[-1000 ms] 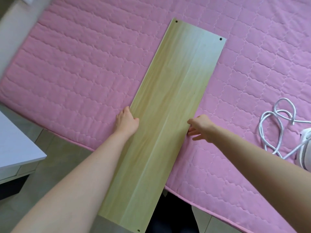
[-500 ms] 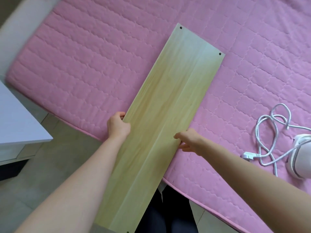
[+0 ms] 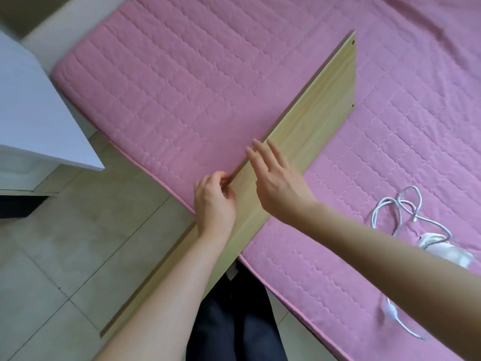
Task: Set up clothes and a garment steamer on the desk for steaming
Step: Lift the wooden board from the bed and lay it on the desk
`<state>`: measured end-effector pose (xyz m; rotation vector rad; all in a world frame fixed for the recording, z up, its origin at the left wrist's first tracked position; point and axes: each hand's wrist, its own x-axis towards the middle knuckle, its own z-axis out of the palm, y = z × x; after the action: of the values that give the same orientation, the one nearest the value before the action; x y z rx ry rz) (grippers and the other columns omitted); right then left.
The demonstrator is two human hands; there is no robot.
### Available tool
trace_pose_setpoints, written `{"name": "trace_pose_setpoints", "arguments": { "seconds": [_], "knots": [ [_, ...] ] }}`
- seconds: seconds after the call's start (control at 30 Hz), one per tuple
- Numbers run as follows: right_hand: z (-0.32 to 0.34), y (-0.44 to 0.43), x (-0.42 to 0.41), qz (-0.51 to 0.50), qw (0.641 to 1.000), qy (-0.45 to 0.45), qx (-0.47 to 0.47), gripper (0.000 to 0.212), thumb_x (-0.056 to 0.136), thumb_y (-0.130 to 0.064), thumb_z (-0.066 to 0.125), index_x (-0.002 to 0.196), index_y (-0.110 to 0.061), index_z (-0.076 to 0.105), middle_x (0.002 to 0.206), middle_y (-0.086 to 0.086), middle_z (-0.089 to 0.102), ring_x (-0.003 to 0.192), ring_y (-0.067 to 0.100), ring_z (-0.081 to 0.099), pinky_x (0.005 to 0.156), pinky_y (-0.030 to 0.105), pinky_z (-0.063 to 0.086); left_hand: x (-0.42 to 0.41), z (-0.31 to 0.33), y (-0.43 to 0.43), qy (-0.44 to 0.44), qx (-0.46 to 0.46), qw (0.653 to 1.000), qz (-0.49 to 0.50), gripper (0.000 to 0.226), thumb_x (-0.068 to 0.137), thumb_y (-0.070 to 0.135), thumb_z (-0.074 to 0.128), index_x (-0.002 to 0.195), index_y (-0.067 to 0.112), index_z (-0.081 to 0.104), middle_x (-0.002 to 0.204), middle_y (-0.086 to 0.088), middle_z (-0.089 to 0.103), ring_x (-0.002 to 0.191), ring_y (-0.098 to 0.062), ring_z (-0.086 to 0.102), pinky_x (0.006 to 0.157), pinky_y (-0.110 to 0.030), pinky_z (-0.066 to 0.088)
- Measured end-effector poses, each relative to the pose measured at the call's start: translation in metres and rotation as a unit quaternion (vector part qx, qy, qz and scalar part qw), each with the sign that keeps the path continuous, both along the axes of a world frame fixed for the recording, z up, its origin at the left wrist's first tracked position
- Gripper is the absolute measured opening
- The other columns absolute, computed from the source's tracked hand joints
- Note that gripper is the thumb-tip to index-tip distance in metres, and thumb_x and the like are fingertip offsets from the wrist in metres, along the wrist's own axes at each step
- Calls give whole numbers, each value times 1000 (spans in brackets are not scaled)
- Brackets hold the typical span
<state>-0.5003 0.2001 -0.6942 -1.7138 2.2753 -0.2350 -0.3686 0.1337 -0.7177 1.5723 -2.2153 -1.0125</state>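
While the wooden board point(image 3: 312, 131) was pinched by the left hand point(image 3: 213, 201), the right hand point(image 3: 278, 183) spread, a two-edged grip was judged steadier; the garment steamer point(image 3: 447, 254) lay on the bed point(image 3: 182, 87) at four o'clock.

I get bright, soft, even light; I cannot tell its source. Shadows are faint, darkest under the white table point(image 3: 39, 113). The pink mattress point(image 3: 182, 100) washes out toward the top right. The steamer point(image 3: 442, 252) and its cable point(image 3: 398, 321) smear with motion blur, as do the right hand point(image 3: 278, 183) fingers. The wooden board point(image 3: 312, 126) shows its holes sharply. The mattress edge bows with lens distortion.
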Motion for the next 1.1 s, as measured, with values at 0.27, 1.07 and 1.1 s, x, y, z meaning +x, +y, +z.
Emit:
{"name": "trace_pose_setpoints", "arguments": {
  "seconds": [0.27,1.07,1.1],
  "knots": [
    [2,25,-30,208,955,202,61,27,72,6,54,95,-7,60,97,13,61,126,44,45,104,71,22,3,26,58,35,-19,997,-72,33,72,-3,65,101,12,65,92,-3,59,91,-26,52,78,-30,40],
    [149,19,17,302,947,113,-2,26,69,-9,77,84,-20,60,69,-2,52,62,21,50,54,31,42,104,185,58,-117,-81,986,-86,20,77,19,76,95,26,70,83,12,68,75,-14,64,51,-25,42],
    [161,18,23,302,948,103,-15,24,72,-11,76,87,-20,59,71,-3,52,64,21,51,53,31,42,110,197,56,-119,-95,985,-81,20,77,19,76,95,25,70,83,11,68,75,-14,64,52,-26,43]
  ]
}}
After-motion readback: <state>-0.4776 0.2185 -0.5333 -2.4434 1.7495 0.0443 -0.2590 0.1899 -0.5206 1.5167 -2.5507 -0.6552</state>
